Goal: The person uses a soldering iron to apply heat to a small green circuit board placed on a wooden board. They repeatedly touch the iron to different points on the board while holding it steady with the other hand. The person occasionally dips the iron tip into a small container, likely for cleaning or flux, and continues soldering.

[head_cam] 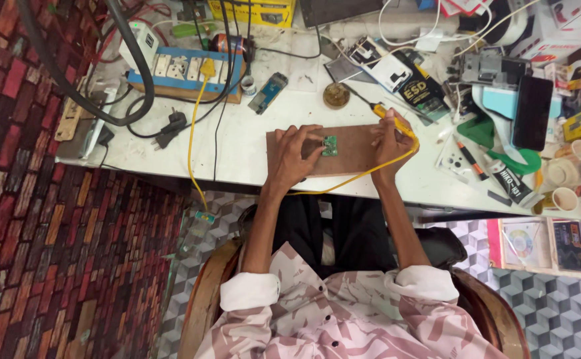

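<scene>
The left hand (295,154) pins a small green circuit board (330,146) to the brown wooden board (350,149) on the white counter (250,143), fingers pressed on it. The right hand (389,143) is closed around a yellow soldering iron (397,123), tip seemingly short of the circuit board; steady aim comes next.

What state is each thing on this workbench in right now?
Green circuit board: flat on the wooden board, pinned by the left hand.
Yellow-handled tool: gripped in the right hand.
Yellow plug: plugged into the power strip.
Black phone: screen dark.
</scene>
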